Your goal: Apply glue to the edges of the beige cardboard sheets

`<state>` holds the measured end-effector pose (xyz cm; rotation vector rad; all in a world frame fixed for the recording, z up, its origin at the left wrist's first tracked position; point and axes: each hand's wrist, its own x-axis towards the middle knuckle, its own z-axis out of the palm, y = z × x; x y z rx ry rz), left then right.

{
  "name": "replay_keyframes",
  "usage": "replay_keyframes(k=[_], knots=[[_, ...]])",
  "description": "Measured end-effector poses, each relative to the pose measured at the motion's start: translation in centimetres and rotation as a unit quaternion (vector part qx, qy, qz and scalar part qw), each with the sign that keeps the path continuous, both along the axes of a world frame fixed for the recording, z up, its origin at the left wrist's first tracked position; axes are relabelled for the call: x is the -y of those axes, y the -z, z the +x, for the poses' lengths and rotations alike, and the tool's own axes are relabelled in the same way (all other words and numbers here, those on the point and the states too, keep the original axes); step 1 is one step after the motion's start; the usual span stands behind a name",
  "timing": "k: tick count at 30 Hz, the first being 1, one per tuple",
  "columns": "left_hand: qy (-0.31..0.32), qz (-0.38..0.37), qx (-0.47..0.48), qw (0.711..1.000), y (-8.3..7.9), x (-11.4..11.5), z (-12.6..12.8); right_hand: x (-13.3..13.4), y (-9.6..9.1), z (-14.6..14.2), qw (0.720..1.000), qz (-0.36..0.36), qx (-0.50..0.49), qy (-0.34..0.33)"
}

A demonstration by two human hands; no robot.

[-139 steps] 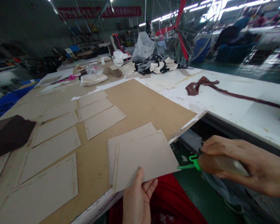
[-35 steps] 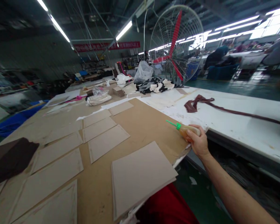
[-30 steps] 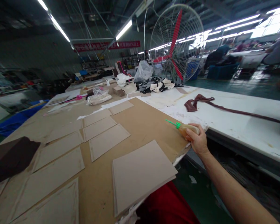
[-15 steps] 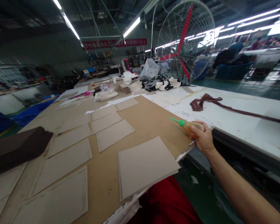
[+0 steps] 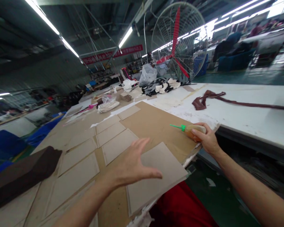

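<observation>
In my right hand (image 5: 207, 138) is a squeeze bottle (image 5: 190, 130) of amber liquid, its thin green nozzle pointing left over the table's edge area. My left hand (image 5: 132, 167) hovers over the near stack of grey-beige panels (image 5: 165, 164), thumb and fingers spread, with nothing in it. Further left, several similar flat panels (image 5: 73, 179) lie in rows on the brown board-covered table (image 5: 153, 123). Some of them show darker marks along their edges. The left forearm hides part of the panels below it.
A dark brown block-shaped bundle (image 5: 26, 173) lies at the left. On the white table (image 5: 251, 123) at right rests a brown strip of material (image 5: 201, 102). Fabric scraps (image 5: 161, 86) and plastic bags (image 5: 148, 74) are heaped at the back, before a large caged fan (image 5: 180, 41).
My left hand has come into view from below and reaches over the stack with fingers spread. The right hand still holds the bottle in nearly the same place. The view has shifted slightly.
</observation>
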<state>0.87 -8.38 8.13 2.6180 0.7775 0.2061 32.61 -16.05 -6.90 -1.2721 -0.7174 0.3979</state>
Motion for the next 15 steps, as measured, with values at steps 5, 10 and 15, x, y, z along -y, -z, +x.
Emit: replay_keyframes(k=[5, 10, 15], knots=[[0.023, 0.038, -0.216, 0.975, 3.3, 0.1, 1.7, 0.4, 0.2, 0.2, 0.998, -0.03, 0.057, 0.017], [0.045, -0.007, -0.208, 0.977, 4.9, -0.9, 1.7, 0.4, 0.4, 0.4, 0.995, -0.047, 0.082, 0.032], [0.031, -0.004, -0.163, 0.986, 5.7, -1.4, 1.4, 0.4, 0.5, 0.5, 0.994, -0.051, 0.095, 0.03]])
